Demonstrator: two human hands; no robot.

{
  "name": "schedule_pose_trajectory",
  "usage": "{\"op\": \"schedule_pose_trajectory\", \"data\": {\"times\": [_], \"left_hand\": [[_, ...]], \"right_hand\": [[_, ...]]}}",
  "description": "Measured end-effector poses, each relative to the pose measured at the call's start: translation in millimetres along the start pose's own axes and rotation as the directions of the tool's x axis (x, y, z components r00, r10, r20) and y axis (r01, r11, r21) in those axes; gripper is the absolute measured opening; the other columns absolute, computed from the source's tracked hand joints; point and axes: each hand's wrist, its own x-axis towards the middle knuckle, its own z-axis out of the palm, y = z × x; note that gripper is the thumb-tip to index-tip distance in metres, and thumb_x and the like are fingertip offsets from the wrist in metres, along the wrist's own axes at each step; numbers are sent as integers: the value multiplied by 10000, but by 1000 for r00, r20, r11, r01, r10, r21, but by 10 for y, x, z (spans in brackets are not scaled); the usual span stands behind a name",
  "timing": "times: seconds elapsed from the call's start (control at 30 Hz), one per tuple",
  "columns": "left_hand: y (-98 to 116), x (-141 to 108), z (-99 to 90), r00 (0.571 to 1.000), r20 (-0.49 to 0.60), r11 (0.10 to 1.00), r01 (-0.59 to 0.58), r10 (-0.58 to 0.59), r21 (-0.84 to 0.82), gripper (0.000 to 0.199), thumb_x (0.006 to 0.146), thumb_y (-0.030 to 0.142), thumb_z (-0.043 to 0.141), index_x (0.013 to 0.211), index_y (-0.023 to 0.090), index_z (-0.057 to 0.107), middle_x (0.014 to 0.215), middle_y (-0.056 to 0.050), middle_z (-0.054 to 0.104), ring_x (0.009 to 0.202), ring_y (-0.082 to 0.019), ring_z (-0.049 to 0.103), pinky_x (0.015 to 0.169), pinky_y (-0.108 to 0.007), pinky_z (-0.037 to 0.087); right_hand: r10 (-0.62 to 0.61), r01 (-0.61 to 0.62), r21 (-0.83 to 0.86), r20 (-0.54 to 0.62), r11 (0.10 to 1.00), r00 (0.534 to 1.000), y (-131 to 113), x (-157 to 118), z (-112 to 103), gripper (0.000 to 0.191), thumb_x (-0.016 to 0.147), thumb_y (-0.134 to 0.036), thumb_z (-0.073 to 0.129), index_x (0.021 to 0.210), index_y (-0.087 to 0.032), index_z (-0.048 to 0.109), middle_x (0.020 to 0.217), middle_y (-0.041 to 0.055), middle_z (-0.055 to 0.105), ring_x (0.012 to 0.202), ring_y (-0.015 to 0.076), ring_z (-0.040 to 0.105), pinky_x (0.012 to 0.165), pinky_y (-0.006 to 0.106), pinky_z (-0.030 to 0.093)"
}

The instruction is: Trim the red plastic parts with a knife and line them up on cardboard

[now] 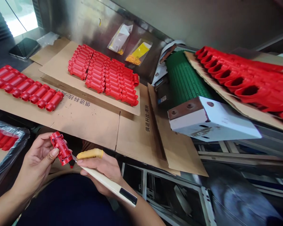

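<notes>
Head view: left hand (40, 154) pinches red tube (64, 148), grip closed; right hand (106, 165), grip closed round pale-handled knife (110, 185), tip near tube's lower end.

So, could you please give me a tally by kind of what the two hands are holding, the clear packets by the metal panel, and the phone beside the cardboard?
Red part in the left hand: 1
Cream-handled tool in the right hand: 1
Clear packets: 2
Phone: 1
Total: 5
</notes>
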Motion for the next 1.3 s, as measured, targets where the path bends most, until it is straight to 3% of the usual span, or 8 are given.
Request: {"op": "schedule_pose_trajectory", "data": {"times": [0.33,0.5,0.67,0.9,0.97,1.1,1.2,1.3], "left_hand": [[49,8,43,992,50,991,122,-119,-48,323,849,300,930,1135,253,789,976,-49,804,781,-183,780,667,-240,652],[37,14,-20,962,99,965,259,-253,-48,388,831,345,945,1167,243,777,972,-72,797,809,-210,791,659,-257,658],[-36,-15,-112,968,143,976,214,-205,-48,348,907,314,879,1226,258,752,1029,-79,797,852,-204,789,713,-272,668],[-44,-30,-98,988,104,976,-127,110,175,318,896,233,886,1189,271,770,1079,-46,817,941,-197,806,853,-261,663],[-32,-42,-80,991,56,981,-128,121,144,310,901,219,879,1179,284,760,1104,-30,822,927,-198,818,875,-285,668],[-10,-70,-61,990,4,987,-144,144,78,267,926,196,846,1146,298,734,1114,-4,830,917,-228,838,891,-347,684],[-14,-88,-64,984,-11,978,-178,180,104,259,910,195,858,1112,296,732,1088,3,840,918,-240,841,872,-351,692],[-27,-99,-65,980,-11,971,-197,200,134,272,898,192,868,1107,304,734,1081,10,842,930,-239,837,892,-353,689]], "right_hand": [[66,-66,-10,234,998,970,50,-42,-92,296,1067,-207,689,1358,-237,727,1289,88,788,1008,185,833,921,327,720],[79,-125,169,258,978,963,97,1,-91,187,1111,-267,628,1278,-196,674,1069,91,847,1008,185,836,920,340,702],[398,-448,682,243,578,884,170,-26,79,257,1028,-399,777,1130,-193,660,904,51,830,772,161,823,733,308,698],[495,-552,822,427,136,757,128,-110,281,496,899,-648,837,964,-224,590,589,-43,678,462,129,632,446,208,552],[384,-548,799,438,249,813,63,-154,261,505,935,-708,757,956,-229,599,588,-22,690,474,164,676,458,251,590],[220,-200,322,-27,925,975,-27,-158,158,196,1059,-375,715,1163,-212,743,1036,122,851,918,230,838,822,363,709],[15,-22,-64,-101,998,995,-35,-125,129,349,1042,-163,691,1388,-206,713,1236,151,819,1095,248,810,918,367,706],[-51,39,-132,-82,990,995,-18,-112,156,409,1031,-120,683,1434,-187,691,1219,157,811,1042,248,806,871,363,721]]}}
